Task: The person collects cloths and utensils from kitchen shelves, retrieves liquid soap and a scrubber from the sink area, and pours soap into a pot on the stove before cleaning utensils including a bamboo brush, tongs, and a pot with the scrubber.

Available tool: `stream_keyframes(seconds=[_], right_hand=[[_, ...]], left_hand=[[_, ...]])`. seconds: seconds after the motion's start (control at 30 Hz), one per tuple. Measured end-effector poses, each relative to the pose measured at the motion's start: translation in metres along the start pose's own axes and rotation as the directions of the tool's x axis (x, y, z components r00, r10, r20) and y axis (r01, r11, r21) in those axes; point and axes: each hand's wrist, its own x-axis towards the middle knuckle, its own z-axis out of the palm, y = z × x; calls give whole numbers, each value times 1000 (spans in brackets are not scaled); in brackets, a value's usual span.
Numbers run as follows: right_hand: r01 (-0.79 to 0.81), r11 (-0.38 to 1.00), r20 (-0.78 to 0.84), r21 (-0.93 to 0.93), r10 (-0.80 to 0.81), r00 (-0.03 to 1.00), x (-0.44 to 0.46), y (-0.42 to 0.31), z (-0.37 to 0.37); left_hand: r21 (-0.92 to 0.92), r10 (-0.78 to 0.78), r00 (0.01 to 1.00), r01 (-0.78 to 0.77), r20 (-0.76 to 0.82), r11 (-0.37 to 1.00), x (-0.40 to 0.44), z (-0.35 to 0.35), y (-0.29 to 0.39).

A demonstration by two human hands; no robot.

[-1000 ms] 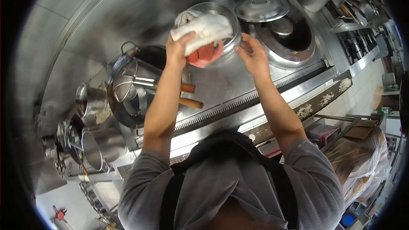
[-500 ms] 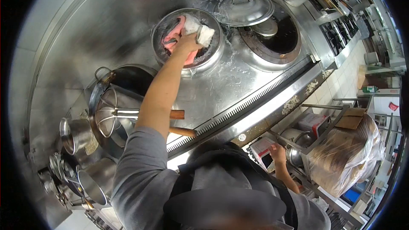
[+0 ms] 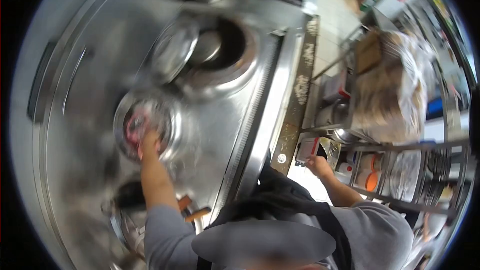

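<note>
My left hand [image 3: 150, 140] reaches down into a round metal basin [image 3: 175, 127] set on the steel stove top. Its fingers are blurred but look closed on a wet pink cloth [image 3: 134, 129], which bunches around them. The white clump seen beside the cloth earlier cannot be made out now. My right hand [image 3: 318, 164] hangs low on the other side of my body, holding nothing visible. Its fingers are loosely bent and apart, close in view to a white and red box [image 3: 307, 148]; whether they touch it I cannot tell.
Beyond the basin, a metal lid [image 3: 175, 50] leans over a dark wok burner [image 3: 227, 45]. Wooden tool handles [image 3: 197, 214] stick out beneath my left forearm. A drain grate [image 3: 250, 115] edges the stove. To the right stands a shelf rack with a plastic-wrapped stack [image 3: 385, 90].
The view has swung right, so the basin appears farther left and lower. My left hand stays in the basin with the pink cloth. My right arm shows more fully, still low.
</note>
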Motion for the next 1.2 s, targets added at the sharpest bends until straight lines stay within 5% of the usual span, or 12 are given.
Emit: stream_keyframes(seconds=[0.13, 0.23, 0.33, 0.4, 0.47, 0.57, 0.63, 0.7, 0.8, 0.83, 0.9, 1.2], right_hand=[[-4, 1000, -3, -21, 4, 1000, 22, 33, -2], [-111, 988, 68, -106, 119, 991, 41, 76, -5], [-160, 972, 93, -175, 178, 980, 69, 126, -13], [-175, 970, 92, -166, 192, 977, 100, 160, -28], [-226, 968, 76, -108, 235, 969, 120, 182, -42], [-126, 989, -109, 75, 134, 985, 137, 184, -86], [-69, 995, -171, 72, 80, 982, 139, 187, -105], [-70, 997, -123, 24, 73, 990, 148, 194, -118], [-6, 1000, -107, -14, 4, 994, 168, 180, -164], [57, 998, -124, -39, -61, 990, 181, 173, -181], [100, 994, -222, 48, -87, 971, 209, 145, -230], [263, 961, -323, 91, -221, 920, 462, 74, -383]], left_hand=[[-843, 92, 996, -34, 18, 537, -24, -11, -5], [-251, -65, 998, 60, -12, 966, -59, -44, 74], [626, -56, 946, 255, -319, 737, -119, -18, 135], [629, -304, 895, 446, -327, 636, -119, -12, 155], [634, -128, 992, 106, -12, 766, -50, -13, 58], [362, 110, 828, 117, -550, 925, -59, -29, 193], [112, 215, 796, -185, -565, 976, -11, -16, 236], [-337, 258, 876, -407, -408, 849, 3, 28, 328], [-340, 446, 891, -447, -88, 827, -29, 121, 499], [-115, 532, 847, -529, -6, 841, -34, 152, 537], [-174, 694, 651, -679, 308, 714, -28, 208, 579], [-139, 594, 593, -634, 544, 760, 43, 300, 724]])
